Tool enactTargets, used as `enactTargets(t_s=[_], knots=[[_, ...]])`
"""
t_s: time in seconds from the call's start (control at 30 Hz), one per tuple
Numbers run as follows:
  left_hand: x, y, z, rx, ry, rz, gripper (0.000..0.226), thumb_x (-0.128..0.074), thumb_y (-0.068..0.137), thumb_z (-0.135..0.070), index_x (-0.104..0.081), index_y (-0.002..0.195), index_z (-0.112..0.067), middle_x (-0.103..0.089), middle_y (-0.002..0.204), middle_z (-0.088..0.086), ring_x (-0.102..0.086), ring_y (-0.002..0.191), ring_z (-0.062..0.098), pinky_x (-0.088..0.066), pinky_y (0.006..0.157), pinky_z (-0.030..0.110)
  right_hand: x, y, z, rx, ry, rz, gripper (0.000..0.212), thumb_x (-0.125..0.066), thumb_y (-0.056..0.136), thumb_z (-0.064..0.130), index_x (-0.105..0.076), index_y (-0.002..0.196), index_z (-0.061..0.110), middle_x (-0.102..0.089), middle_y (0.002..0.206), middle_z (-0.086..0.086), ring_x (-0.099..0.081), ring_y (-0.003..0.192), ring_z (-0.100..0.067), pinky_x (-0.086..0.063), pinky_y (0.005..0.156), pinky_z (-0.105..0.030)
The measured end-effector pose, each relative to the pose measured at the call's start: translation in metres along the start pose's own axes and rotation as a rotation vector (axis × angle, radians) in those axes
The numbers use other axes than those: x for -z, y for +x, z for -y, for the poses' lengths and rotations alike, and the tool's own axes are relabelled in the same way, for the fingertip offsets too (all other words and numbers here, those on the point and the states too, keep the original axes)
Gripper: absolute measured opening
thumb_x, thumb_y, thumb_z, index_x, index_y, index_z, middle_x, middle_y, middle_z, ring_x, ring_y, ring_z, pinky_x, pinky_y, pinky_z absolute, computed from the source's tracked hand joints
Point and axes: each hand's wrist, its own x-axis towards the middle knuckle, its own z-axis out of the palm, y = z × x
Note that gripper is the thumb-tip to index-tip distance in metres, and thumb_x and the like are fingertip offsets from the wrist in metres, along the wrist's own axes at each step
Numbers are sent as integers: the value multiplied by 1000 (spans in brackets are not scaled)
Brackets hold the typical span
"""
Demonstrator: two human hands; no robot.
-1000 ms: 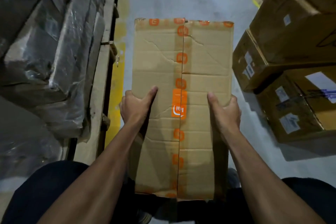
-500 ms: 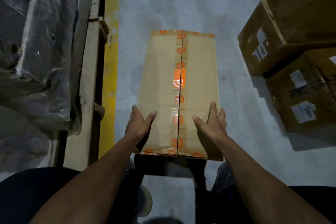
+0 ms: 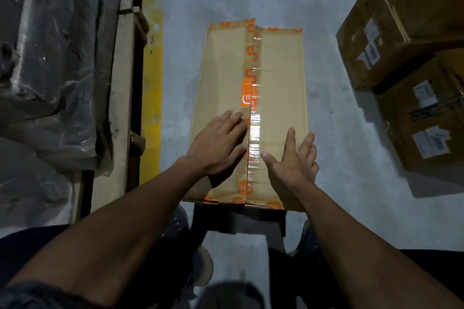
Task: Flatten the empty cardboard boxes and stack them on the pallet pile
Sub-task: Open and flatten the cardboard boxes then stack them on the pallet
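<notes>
While the wrapped pallet (image 3: 62, 70) stands left of it, the cardboard box (image 3: 251, 113) lies on the floor, taped seam up. Left hand (image 3: 218, 143) presses flat, fingers together; right hand (image 3: 293, 160) spreads its fingers, probably to part the flaps.

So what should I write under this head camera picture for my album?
Two open hands, left hand and right hand, press on a taped cardboard box on the floor.

Sealed cartons (image 3: 406, 40), wrapped goods (image 3: 50, 57)
</notes>
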Motion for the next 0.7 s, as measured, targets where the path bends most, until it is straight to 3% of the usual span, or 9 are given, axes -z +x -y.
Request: enactTargets(t_s=[0.07,0.17,0.27,0.33,0.4,0.47,0.53,0.6,0.7], knots=[[2,9,3,-195,133,67,58,-32,99,-51,-54,136,-11,-45,150,12,-31,144,33,-19,118,43,-1,0,1,-2,-18,-15,95,-48,91,70,11,157,35,32,160,-9,13,152,-32,-8,119,-53],[13,26,10,-394,312,84,57,-34,96,-54,-66,112,-9,-63,125,13,-44,135,34,-18,117,43,-2,-1,0,2,-44,-18,95,-45,91,72,11,157,34,32,160,-9,12,152,-32,-11,118,-53],[40,44,7,-478,338,-24,50,-42,92,-54,-68,90,-11,-63,90,10,-59,100,31,-27,115,44,-1,-1,-1,11,-41,-10,96,-45,90,73,12,157,35,32,160,-9,12,151,-31,-11,117,-53],[61,47,6,-496,295,-58,48,-43,89,-50,-64,70,-12,-56,71,7,-56,74,28,-43,98,41,-1,-1,-1,14,-32,6,96,-45,90,73,13,157,35,33,160,-9,13,151,-31,-11,118,-52],[80,44,11,-482,323,-39,48,-43,87,-49,-58,58,-13,-54,61,5,-54,63,28,-46,74,35,1,-2,-2,17,-28,16,96,-45,90,73,13,157,35,34,159,-9,14,151,-31,-10,118,-52],[98,36,15,-408,455,64,49,-42,87,-50,-63,61,-15,-61,66,3,-59,67,27,-42,71,33,2,-3,-2,23,-23,23,96,-44,91,72,13,157,34,35,159,-9,15,151,-30,-10,118,-52],[111,27,18,-302,618,212,48,-41,93,-52,-71,83,-17,-70,90,2,-65,89,25,-41,79,32,2,-4,-2,29,-14,26,95,-43,91,72,14,157,34,34,159,-9,16,151,-31,-9,119,-52],[113,16,26,-190,745,350,43,-42,97,-53,-69,103,-20,-69,112,0,-63,107,22,-41,88,31,2,-6,-1,28,-9,21,94,-43,92,71,14,157,34,34,160,-9,16,151,-31,-8,119,-53],[101,0,38,13,785,435,41,-43,100,-50,-63,119,-20,-63,126,4,-57,117,23,-42,93,33,1,-8,1,19,-10,13,93,-42,92,71,15,156,34,34,160,-8,16,152,-32,-7,120,-53]])
